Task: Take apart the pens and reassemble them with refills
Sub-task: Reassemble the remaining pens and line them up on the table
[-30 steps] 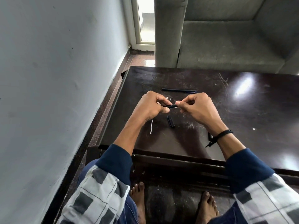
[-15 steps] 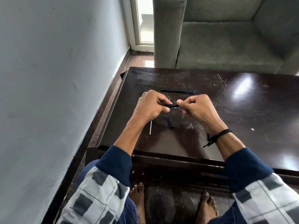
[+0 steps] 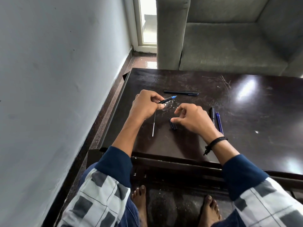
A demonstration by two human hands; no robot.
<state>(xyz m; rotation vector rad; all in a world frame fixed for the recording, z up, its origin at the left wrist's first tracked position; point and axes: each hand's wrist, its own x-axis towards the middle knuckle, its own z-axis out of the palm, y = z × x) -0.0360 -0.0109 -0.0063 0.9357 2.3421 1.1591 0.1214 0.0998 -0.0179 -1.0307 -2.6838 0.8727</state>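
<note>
Grey-and-white checked cloth covers both knees at the bottom edge, with bare feet point(image 3: 139, 199) on the floor between them. Navy sleeves reach over the near edge of a dark, scratched table point(image 3: 164, 145).

On the table a thin pale refill point(image 3: 154, 123) lies lengthwise just below the left hand point(image 3: 145, 105), and a short dark cap point(image 3: 173, 126) lies to its right. The right hand point(image 3: 195, 118) hovers over that cap with fingers loosely curled, gripping nothing. Its thumb tip sits at the cap's far end; I cannot tell whether it touches.

The left hand pinches an uncapped black pen point(image 3: 167, 100) between thumb and fingers above the table, blue tip pointing away and to the right. Beyond the right hand's knuckles lie a black pen point(image 3: 212, 115) and two slim blue pens point(image 3: 218, 122), side by side. Farther off a capped pen point(image 3: 181, 92) lies crosswise. Past the table stands a grey sofa point(image 3: 229, 46).
</note>
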